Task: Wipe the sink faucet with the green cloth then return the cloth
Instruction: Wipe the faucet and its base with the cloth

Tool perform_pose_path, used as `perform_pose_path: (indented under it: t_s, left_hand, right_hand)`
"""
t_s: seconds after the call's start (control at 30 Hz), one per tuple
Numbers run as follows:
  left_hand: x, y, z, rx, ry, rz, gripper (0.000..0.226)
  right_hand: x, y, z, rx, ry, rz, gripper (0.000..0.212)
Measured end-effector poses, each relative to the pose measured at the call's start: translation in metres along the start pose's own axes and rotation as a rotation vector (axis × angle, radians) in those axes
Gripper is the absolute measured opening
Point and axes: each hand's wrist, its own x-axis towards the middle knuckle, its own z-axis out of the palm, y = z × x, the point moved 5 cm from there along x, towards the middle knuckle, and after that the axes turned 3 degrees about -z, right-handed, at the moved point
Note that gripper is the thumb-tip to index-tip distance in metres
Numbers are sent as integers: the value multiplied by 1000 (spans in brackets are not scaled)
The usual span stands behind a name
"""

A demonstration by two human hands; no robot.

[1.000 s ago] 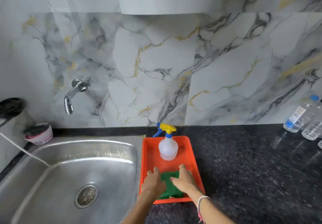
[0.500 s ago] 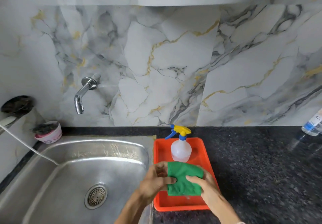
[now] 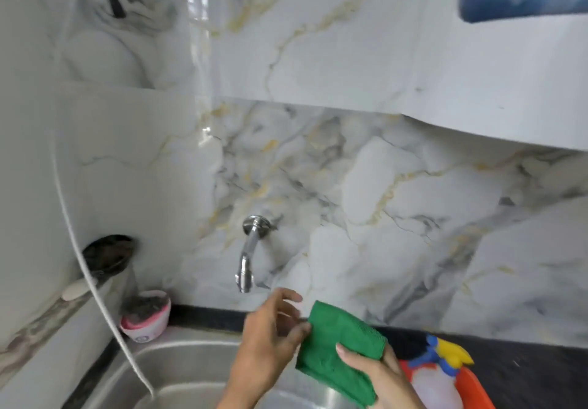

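Hands: right hand (image 3: 378, 373) gripping folded green cloth (image 3: 340, 351), left hand (image 3: 270, 329) pinching its edge; cloth now lifted off orange plastic tray (image 3: 477, 386), nearing chrome wall faucet (image 3: 249, 256); wiping pending.

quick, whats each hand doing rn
Left hand: pinching the edge of the green cloth.
Right hand: closed on the green cloth.

Green cloth (image 3: 339, 349) below faucet (image 3: 249, 257)
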Motion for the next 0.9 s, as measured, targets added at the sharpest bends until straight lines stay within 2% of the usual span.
perform_pose_path:
  t_s: [0.07, 0.13, 0.23, 0.3, 0.37, 0.43, 0.53, 0.7, 0.8, 0.9]
  left_hand:
    - [32, -5, -52, 174, 221, 159, 27]
    - [70, -8, -99, 317, 416, 287, 32]
    - [135, -8, -142, 511, 612, 471, 41]
    - [179, -12, -150, 648, 673, 584, 43]
    - [219, -21, -151, 780, 659, 674, 51]
    - [248, -35, -150, 916, 669, 721, 56]
    - [272, -54, -146, 1035, 823, 800, 56]
    - [287, -70, -145, 1042, 967, 913, 58]
    - [286, -72, -145, 1026, 990, 928, 59]
    - [286, -70, -145, 1002, 994, 937, 59]
  right_hand:
    - [28, -7, 24, -35, 140, -78, 47]
    - [54, -32, 59, -237, 232, -277, 41]
    - [89, -82, 131, -759, 134, -737, 55]
    - [117, -98, 177, -1156, 48, -927, 64]
    - [146, -97, 219, -1572, -101, -995, 65]
    - [173, -79, 249, -1922, -309, -1002, 50]
    - [200, -45, 266, -2308, -467, -879, 27]
    - [217, -31, 271, -2380, -424, -721, 24]
    - [217, -41, 258, -2216, -331, -653, 26]
    - [214, -58, 235, -1927, -253, -590, 33]
